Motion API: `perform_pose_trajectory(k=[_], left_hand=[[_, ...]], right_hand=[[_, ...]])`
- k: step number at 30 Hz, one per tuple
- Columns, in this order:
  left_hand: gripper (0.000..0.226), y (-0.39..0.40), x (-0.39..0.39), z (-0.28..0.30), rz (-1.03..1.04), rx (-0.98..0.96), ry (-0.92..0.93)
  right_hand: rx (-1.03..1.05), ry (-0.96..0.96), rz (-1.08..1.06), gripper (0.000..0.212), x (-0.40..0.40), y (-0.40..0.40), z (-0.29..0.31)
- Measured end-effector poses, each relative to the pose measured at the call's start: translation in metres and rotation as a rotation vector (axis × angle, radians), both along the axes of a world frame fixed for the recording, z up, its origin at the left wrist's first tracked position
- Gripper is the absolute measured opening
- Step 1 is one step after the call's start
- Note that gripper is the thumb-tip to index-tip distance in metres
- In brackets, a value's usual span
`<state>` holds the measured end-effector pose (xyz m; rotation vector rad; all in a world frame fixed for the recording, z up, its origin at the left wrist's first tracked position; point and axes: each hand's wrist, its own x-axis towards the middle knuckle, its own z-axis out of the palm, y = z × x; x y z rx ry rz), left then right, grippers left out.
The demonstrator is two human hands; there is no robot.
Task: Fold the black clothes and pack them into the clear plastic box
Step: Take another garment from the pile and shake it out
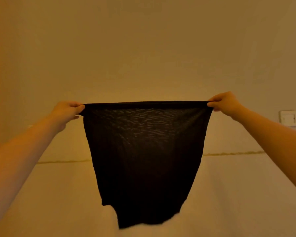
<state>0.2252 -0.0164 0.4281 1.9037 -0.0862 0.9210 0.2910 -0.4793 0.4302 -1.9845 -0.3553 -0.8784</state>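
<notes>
A thin, semi-sheer black garment (143, 156) is pinched taut at its top corners by the left hand (67, 111) and right hand (226, 103); the lower hem appears blurred.

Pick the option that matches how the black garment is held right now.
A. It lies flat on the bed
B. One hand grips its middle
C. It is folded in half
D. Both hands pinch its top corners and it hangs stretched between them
D: the left hand and right hand each pinch a top corner of the black garment, which hangs open above the bed.

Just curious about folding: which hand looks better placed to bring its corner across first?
Neither clearly. Left hand and right hand each pinch a top corner of the black garment, stretched evenly; right sits slightly higher.
</notes>
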Motion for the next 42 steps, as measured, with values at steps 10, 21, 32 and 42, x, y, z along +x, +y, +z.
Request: perform_pose_trajectory(k=[10, 21, 32, 42], left_hand=[[0.023, -0.018, -0.089, -0.171, -0.157, -0.490, 0.054], [0.015, -0.013, -0.213, -0.348, 0.021, -0.547, 0.373], [0.016, -0.035, -0.251, -0.381, 0.091, -0.483, 0.325], [0.018, -0.045, -0.308, -0.411, 0.120, -0.440, 0.291]], right_hand=[[0.136, 0.223, 0.235, 0.024, -0.096, 0.016, -0.161], [0.000, 0.507, 0.238, 0.019, -0.194, 0.006, -0.321], [0.065, 0.564, 0.204, 0.016, -0.229, 0.000, -0.374], [0.113, 0.548, 0.214, 0.017, -0.281, -0.011, -0.398]])
